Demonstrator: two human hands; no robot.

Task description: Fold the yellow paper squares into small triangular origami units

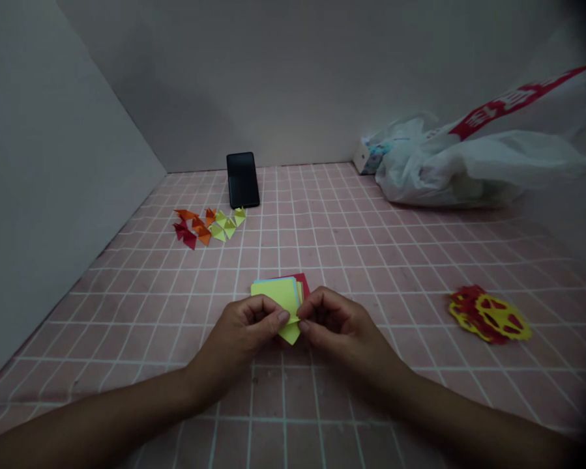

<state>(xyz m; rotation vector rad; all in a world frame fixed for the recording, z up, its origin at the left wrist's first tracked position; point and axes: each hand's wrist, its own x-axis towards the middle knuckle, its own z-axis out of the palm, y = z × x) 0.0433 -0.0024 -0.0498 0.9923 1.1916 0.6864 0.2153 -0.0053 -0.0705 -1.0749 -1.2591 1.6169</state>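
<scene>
Head view, folded yellow paper point(291, 333), pinched between both hands point(246, 327)

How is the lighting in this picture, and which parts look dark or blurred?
Head view: dim light overall, right-hand corners nearly black; head view: plastic bag looks soft and stretched toward the right edge, phone outline clearer.
</scene>
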